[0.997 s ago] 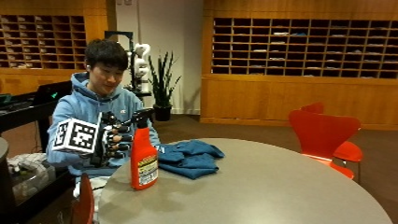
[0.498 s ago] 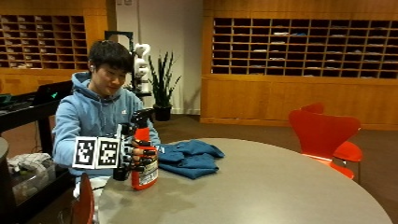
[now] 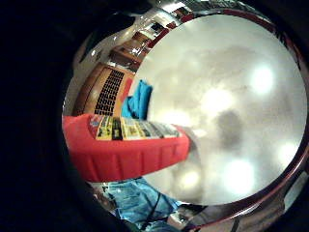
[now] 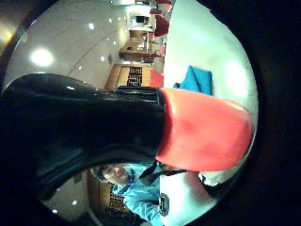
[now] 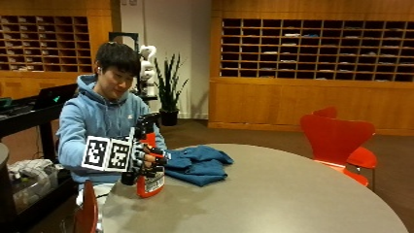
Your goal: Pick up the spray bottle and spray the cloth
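Outside view: right hand [image 5: 147, 162] mostly hidden; only fingers show, curled round the spray bottle [image 5: 150, 180]. Bottle neck and upper body covered by those fingers; label print too small to read. Blue cloth [image 5: 196, 164]: left edge hidden behind bottle and hand. Round table [image 5: 278, 194] cut off at bottom edge. Thumb side palm view: nozzle end lost in dark.
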Available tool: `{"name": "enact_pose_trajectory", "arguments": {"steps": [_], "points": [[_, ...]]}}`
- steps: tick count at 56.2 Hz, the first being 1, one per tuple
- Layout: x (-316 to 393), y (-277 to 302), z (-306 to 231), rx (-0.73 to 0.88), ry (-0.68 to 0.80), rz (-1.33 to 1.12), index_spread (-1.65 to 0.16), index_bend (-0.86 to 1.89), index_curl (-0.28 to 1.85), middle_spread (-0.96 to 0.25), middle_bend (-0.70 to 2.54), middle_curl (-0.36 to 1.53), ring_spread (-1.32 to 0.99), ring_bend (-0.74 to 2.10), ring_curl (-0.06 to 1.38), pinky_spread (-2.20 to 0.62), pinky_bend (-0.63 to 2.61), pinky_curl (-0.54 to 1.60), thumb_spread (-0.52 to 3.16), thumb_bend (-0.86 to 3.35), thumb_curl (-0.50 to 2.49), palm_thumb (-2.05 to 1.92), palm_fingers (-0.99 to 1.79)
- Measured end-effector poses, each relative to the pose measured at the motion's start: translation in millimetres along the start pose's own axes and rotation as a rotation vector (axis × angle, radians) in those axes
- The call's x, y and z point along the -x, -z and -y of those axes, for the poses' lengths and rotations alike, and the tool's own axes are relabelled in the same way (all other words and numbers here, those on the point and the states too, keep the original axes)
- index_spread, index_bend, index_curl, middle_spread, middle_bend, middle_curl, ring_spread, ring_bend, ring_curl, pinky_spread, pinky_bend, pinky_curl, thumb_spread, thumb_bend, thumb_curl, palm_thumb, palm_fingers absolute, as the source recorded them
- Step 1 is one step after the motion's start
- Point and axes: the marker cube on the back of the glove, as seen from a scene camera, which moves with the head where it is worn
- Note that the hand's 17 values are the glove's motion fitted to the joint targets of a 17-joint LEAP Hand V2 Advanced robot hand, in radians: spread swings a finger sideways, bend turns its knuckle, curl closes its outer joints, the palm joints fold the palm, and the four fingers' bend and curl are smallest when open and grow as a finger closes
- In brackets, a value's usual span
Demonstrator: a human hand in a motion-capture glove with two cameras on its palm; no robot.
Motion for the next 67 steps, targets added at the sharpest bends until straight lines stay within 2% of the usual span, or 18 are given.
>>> {"name": "enact_pose_trajectory", "arguments": {"steps": [13,33,52,67], "points": [[2,-2,2,-0.01,-0.033,0.03,-0.25,0.11,0.2,0.02,0.3,0.35,0.07,0.4,0.31,0.22,0.38,0.35,0.9,-0.03,0.32,0.54,0.25],[3,-9,5,-0.05,-0.055,0.129,-0.21,0.1,0.2,-0.06,0.32,0.36,-0.02,0.55,0.34,0.17,0.36,0.35,0.93,-0.01,0.38,0.68,0.63],[-7,-12,-1,-0.04,-0.14,0.17,-0.2,0.06,0.16,-0.09,0.33,0.39,-0.07,0.59,0.37,0.13,0.38,0.37,0.92,-0.03,0.39,0.67,0.63],[0,-9,-1,-0.105,-0.168,0.103,-0.19,-0.02,0.06,-0.17,0.46,0.43,-0.18,0.83,0.43,0.04,0.39,0.37,0.91,-0.02,0.42,0.7,0.79]]}}
